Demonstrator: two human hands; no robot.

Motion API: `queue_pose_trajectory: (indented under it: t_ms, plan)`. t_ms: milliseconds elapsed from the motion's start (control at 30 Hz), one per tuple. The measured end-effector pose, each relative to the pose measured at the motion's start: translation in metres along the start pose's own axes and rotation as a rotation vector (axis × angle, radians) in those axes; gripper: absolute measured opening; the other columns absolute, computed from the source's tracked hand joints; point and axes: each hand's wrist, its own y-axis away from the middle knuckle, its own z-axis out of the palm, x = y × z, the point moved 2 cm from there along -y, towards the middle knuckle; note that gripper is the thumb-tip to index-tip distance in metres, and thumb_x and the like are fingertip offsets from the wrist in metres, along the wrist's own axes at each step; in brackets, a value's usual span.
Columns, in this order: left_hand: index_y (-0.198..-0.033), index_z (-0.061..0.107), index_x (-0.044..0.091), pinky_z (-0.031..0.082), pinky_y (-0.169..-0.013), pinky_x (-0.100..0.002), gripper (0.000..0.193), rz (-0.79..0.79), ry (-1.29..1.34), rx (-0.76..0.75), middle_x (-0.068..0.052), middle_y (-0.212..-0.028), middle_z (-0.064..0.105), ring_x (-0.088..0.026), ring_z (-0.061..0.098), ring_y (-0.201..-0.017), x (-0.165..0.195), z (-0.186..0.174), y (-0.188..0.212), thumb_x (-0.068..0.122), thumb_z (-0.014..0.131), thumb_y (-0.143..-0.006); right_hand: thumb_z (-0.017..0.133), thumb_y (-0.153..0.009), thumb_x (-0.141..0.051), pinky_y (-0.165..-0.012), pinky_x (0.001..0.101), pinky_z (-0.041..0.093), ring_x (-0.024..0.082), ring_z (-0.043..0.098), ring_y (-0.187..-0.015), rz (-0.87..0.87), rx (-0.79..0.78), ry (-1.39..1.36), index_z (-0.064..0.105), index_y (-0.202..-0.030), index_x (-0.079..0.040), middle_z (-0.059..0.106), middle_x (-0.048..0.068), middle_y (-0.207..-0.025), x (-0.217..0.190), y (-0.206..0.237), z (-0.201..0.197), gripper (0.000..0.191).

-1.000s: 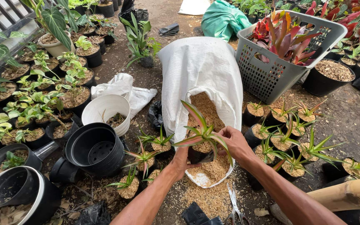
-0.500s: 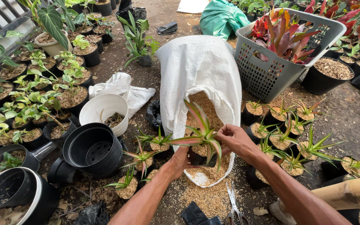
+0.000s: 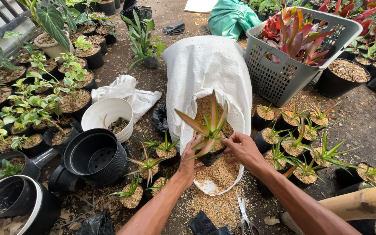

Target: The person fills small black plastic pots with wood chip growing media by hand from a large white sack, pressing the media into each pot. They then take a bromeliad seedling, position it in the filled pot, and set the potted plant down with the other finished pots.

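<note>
We hold a small black pot (image 3: 209, 157) with a spiky plant (image 3: 209, 124) in both hands (image 3: 192, 159), over the white sack (image 3: 209, 78) of husks.

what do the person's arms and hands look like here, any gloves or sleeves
Both arms are bare from the lower edge of the picture up to the fingers: no sleeves show. The left hand and the right hand wear no gloves. No watch, bracelet or ring can be seen on either wrist or on the fingers that show. The forearms are lean, and bits of husk or soil may cling to the fingers, though that is hard to tell.
</note>
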Motion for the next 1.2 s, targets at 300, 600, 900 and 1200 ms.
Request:
queue_pose_trajectory:
  t_ms: [300, 600, 900, 1200]
  plan:
    - [-0.141, 0.050, 0.018, 0.050, -0.094, -0.055, 0.102, -0.063, -0.063, 0.041, -0.011, -0.130, 0.057, -0.023, 0.061, -0.117, -0.009, -0.005, -0.007, 0.080, 0.064, -0.062, 0.063, -0.093, -0.044, -0.066, 0.0355, 0.069, 0.025, 0.078, -0.083, 0.062, -0.012, 0.056, 0.060, -0.093, -0.003, 0.074, 0.018, -0.096, -0.001, -0.005, 0.009, 0.041]
    - [-0.144, 0.043, 0.017, 0.048, -0.095, -0.056, 0.113, -0.104, -0.076, 0.044, -0.011, -0.125, 0.056, -0.024, 0.060, -0.117, -0.024, -0.014, -0.018, 0.084, 0.062, -0.055, 0.074, -0.086, -0.044, -0.064, 0.0328, 0.067, 0.016, 0.065, -0.072, 0.085, -0.005, 0.147, 0.059, -0.097, -0.004, 0.061, 0.008, -0.089, -0.003, -0.008, 0.007, 0.045]
    - [-0.147, 0.036, 0.020, 0.047, -0.098, -0.058, 0.116, -0.117, -0.021, 0.041, -0.015, -0.136, 0.052, -0.029, 0.056, -0.121, -0.032, -0.018, -0.023, 0.087, 0.057, -0.055, 0.077, -0.084, -0.044, -0.067, 0.0342, 0.068, 0.019, 0.067, -0.077, 0.074, -0.014, 0.149, 0.059, -0.101, -0.003, 0.061, 0.011, -0.096, 0.002, -0.013, 0.009, 0.047]
    - [-0.140, 0.055, 0.022, 0.046, -0.095, -0.055, 0.108, -0.094, -0.044, -0.025, -0.017, -0.133, 0.059, -0.030, 0.062, -0.115, -0.013, -0.018, -0.020, 0.087, 0.060, -0.054, 0.068, -0.089, -0.040, -0.074, 0.0324, 0.070, 0.017, 0.068, -0.083, 0.008, -0.102, 0.045, 0.062, -0.099, -0.002, 0.067, 0.010, -0.096, 0.011, -0.028, 0.011, 0.039]
